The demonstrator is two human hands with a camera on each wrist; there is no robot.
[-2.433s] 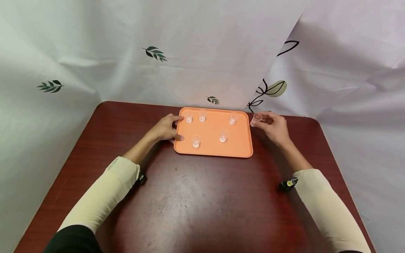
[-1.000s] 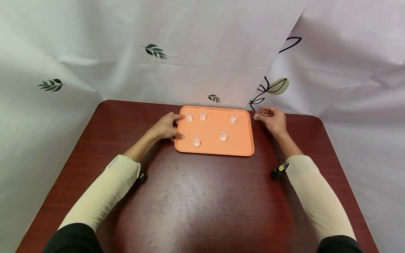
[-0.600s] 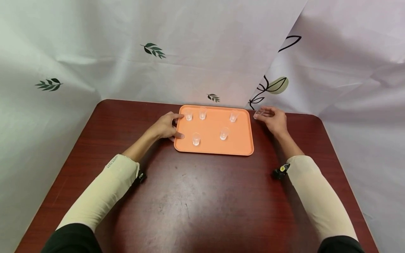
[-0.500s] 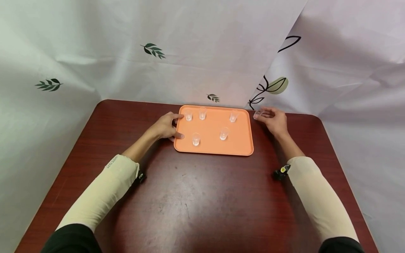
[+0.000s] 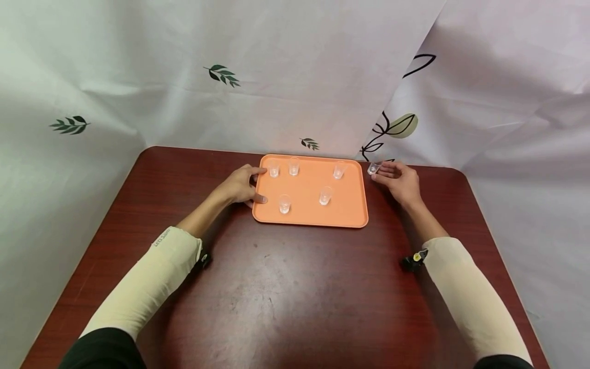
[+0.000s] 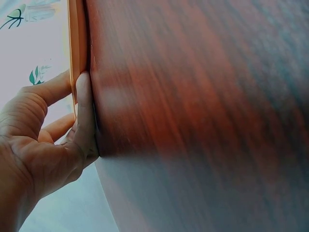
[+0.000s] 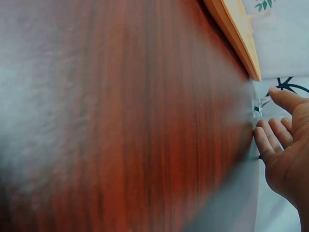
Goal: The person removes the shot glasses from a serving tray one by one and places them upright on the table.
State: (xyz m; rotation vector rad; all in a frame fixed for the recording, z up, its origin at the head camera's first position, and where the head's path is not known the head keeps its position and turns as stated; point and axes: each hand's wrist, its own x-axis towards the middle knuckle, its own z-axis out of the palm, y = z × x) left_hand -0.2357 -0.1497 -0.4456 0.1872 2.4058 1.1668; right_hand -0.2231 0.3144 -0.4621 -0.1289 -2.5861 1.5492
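Note:
An orange tray (image 5: 309, 215) lies at the back of the table, with several small clear cups, one of them a cup (image 5: 325, 196) right of the middle. My left hand (image 5: 240, 185) grips the tray's left edge, thumb and forefinger over the rim; its lower fingers are partly hidden. In the left wrist view that hand (image 6: 53, 140) holds the tray's rim (image 6: 77, 38). Just past the tray's right edge, another clear cup (image 5: 373, 168) stands on the table. My right hand (image 5: 402, 183) is beside it, fingers parted; the right wrist view shows this cup (image 7: 257, 108) beyond the fingertips.
The dark red wooden table (image 5: 295, 287) reaches toward me in front of the tray. A pale cloth backdrop (image 5: 276, 77) with leaf prints hangs right behind the table's back edge.
My right hand held the cup earlier; it moved it back to the table beside the tray, then its fingers parted and drew slightly away. The left hand stays on the tray.

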